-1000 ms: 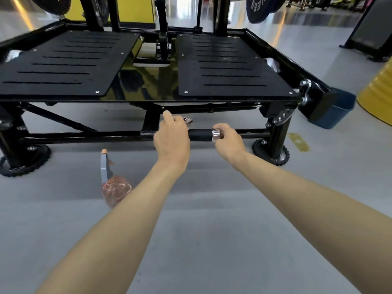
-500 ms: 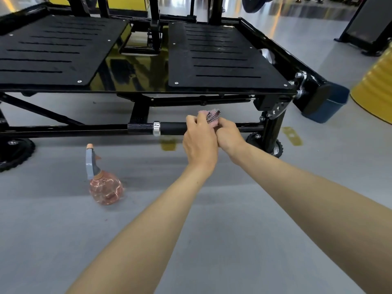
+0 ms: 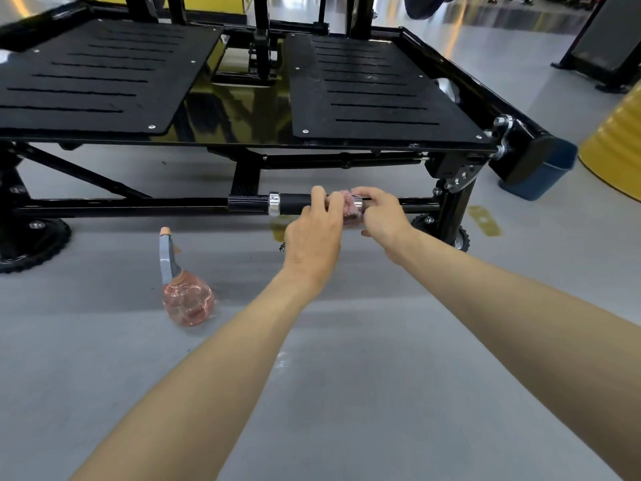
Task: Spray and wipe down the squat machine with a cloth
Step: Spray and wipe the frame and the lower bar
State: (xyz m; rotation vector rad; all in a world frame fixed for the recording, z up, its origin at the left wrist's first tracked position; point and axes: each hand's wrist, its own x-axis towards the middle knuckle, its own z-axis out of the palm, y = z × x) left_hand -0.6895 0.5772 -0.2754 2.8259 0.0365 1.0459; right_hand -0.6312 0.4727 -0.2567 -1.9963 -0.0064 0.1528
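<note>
Wiping step in hand. Left grip [image 3: 314, 230] curled over handle [image 3: 295, 204] low on squat machine [image 3: 374, 88]; right grip [image 3: 381, 216] pinched pink cloth [image 3: 348, 205] at handle's end. Spray bottle [image 3: 185, 296] stood on floor [image 3: 347, 394], left. Next, likely: drag cloth along handle, firm pressure.

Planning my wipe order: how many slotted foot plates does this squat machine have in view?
2. The left foot plate runs off the frame's left edge. The right foot plate lies across the centre gap, fully in view. No others appear hidden.
</note>
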